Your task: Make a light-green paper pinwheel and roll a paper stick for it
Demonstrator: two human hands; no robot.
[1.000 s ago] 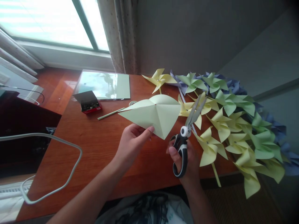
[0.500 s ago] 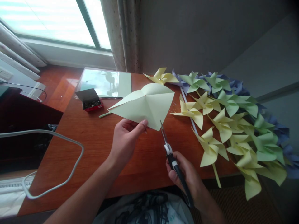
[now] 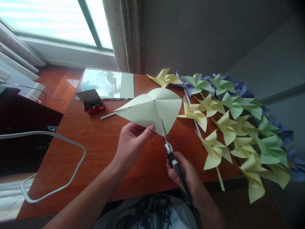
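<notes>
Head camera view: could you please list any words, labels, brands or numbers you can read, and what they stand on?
None can be read. The red box, pale green paper, scissors and glossy sheet show no legible text; any print on the box is too small to read.

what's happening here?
A person is cutting paper at a wooden table. The left hand holds up a creased pale green sheet by its near edge. The right hand grips scissors, whose blades meet the sheet's bottom corner along a crease. Finished pinwheels in yellow, green and blue lie piled to the right. A small red box sits farther back.
</notes>
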